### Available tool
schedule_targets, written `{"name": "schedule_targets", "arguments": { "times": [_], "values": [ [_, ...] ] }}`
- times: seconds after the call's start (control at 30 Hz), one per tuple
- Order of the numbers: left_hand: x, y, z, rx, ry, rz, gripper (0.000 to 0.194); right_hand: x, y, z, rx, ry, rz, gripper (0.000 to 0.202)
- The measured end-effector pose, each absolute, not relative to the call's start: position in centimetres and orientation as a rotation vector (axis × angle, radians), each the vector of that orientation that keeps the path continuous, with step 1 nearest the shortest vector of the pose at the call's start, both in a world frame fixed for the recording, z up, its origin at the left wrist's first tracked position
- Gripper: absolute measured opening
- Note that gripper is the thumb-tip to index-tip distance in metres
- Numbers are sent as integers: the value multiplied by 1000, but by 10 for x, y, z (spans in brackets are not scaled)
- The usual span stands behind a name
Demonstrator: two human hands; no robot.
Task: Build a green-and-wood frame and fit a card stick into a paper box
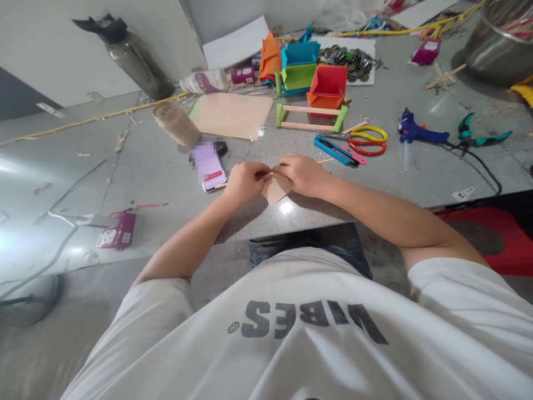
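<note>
My left hand (246, 181) and my right hand (302, 173) meet over a small tan piece of paper (275, 189) on the grey table (158, 166) near its front edge. Both hands pinch the paper's upper edge, with the fingertips almost touching. The lower part of the paper shows between the hands; the rest is hidden under my fingers. A phone (209, 165) with a lit screen lies just left of my left hand.
A larger tan sheet (231, 114) lies behind the hands. Scissors (366, 140), a blue cutter (333, 150) and a blue glue gun (416, 133) lie to the right. Coloured paper boxes (316, 78) stand at the back, a dark bottle (133, 53) far left.
</note>
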State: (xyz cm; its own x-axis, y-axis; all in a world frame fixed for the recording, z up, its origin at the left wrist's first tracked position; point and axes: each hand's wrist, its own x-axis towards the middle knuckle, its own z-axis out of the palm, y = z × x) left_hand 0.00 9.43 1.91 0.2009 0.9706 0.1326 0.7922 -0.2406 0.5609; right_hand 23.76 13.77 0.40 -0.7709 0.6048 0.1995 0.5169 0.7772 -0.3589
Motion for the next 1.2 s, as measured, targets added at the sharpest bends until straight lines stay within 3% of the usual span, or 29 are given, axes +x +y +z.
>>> {"name": "schedule_targets", "arguments": {
  "times": [0.5,0.7,1.2],
  "values": [
    [-1,94,22,2165,1665,648,28,239,138,3,-870,-2658,336,45],
    [-5,96,19,2237,1627,539,34,242,142,-2,-750,-2604,239,39],
    [-5,95,22,2200,1646,673,28,239,139,4,-844,-2622,326,40]
  ]
}}
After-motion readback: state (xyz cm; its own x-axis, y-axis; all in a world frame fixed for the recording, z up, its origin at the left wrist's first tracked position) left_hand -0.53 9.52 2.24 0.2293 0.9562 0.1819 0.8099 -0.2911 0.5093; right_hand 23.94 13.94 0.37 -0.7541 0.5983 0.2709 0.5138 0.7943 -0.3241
